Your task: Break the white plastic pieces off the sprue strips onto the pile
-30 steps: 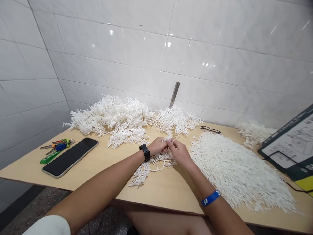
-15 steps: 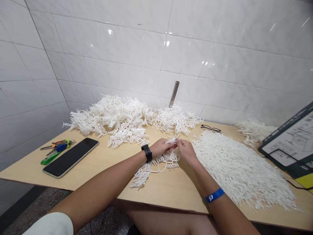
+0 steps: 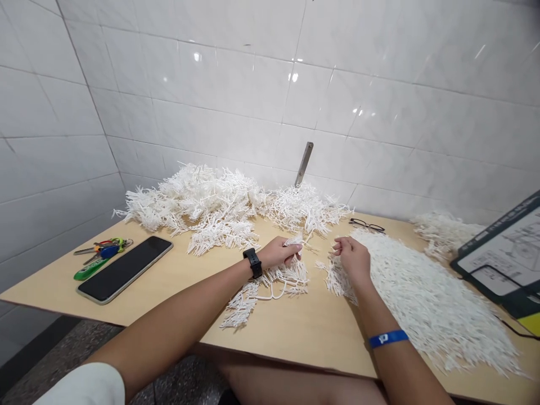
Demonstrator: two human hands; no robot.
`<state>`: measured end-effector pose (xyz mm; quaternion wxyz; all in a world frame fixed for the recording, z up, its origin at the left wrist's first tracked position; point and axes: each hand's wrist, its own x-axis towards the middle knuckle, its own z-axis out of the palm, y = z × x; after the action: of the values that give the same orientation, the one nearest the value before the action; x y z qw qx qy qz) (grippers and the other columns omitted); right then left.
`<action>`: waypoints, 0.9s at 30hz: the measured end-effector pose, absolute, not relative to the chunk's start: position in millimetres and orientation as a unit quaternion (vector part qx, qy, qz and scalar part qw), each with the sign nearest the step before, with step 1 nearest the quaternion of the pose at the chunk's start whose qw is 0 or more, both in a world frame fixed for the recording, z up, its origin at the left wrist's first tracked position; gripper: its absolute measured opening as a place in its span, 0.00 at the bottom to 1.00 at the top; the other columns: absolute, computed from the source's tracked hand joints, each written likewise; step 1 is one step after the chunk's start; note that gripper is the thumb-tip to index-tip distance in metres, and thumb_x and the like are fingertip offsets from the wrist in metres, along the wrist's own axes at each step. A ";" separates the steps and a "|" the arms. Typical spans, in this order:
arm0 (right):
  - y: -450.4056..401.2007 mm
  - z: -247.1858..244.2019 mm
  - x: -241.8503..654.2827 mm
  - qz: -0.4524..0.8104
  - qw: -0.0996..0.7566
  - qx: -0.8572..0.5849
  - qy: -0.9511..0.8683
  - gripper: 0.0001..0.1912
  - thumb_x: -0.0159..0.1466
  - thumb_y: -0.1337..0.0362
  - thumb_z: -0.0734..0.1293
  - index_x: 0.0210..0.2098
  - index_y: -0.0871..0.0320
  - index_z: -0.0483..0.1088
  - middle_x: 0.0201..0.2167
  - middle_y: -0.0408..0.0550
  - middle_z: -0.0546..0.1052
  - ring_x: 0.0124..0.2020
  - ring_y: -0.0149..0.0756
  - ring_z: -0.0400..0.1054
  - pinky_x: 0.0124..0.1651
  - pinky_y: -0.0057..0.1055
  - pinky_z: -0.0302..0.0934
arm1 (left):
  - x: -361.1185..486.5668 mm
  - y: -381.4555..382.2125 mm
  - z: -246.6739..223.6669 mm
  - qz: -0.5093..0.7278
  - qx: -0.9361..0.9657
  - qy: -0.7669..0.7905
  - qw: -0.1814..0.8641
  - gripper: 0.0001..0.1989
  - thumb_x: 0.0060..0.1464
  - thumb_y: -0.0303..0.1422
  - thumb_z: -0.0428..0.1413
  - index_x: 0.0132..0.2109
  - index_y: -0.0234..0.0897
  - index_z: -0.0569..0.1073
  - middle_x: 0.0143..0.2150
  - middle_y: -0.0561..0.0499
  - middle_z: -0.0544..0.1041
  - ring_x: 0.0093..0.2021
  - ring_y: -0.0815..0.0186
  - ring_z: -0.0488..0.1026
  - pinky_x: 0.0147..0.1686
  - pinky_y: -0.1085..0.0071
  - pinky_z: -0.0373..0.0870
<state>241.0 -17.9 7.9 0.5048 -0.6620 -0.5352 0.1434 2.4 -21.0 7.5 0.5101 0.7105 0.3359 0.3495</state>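
My left hand, below a black wristwatch, is closed on a branched white plastic strand, whose thin tips stick out past the thumb. More of these strands lie on the table under and in front of that wrist. My right hand, with a blue wristband further up the forearm, hovers at the left edge of a wide heap of small loose white pieces. Its fingers are loosely bent and apart, and I see nothing held in them. A few white pieces lie between the hands.
Tangled white strands are piled at the back against the tiled wall. Eyeglasses lie behind the loose heap. At left are a phone and keys. A dark green printed box stands at right.
My right hand has come away from the left hand and moved right to the edge of the loose heap, its fingers loosening. My left hand keeps its grip, almost in place.
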 end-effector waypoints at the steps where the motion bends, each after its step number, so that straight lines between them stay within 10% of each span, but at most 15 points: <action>1: -18.1 6.6 240.3 0.144 0.486 -0.656 -0.559 0.20 0.59 0.54 0.57 0.33 0.61 0.74 0.26 0.50 0.77 0.25 0.36 0.68 0.30 0.30 0.58 | 3.1 -20.6 7.6 0.353 0.707 0.339 0.510 0.23 0.52 0.49 0.52 0.24 0.32 0.71 0.15 0.56 0.62 0.20 0.72 0.61 0.27 0.74 0.59; 18: -19.5 6.6 238.6 0.011 0.327 -0.709 -0.625 0.18 0.60 0.57 0.59 0.33 0.59 0.78 0.37 0.56 0.77 0.38 0.43 0.69 0.38 0.34 0.57 | 4.5 -26.1 9.1 0.378 0.700 0.348 0.496 0.19 0.55 0.41 0.53 0.42 0.28 0.76 0.21 0.55 0.68 0.22 0.73 0.64 0.26 0.76 0.60; 27: -38.4 21.3 197.6 0.270 0.513 -0.530 -0.619 0.27 0.63 0.43 0.58 0.24 0.59 0.73 0.25 0.50 0.74 0.29 0.37 0.66 0.36 0.34 0.60 | 1.1 -29.1 10.1 0.298 0.864 0.392 0.109 0.22 0.49 0.26 0.53 0.52 0.43 0.75 0.44 0.50 0.80 0.42 0.62 0.75 0.39 0.70 0.67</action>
<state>197.6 -38.4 21.3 0.5128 -0.5301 -0.6191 0.2697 1.1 -29.1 10.1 0.1091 0.8635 0.3920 0.2978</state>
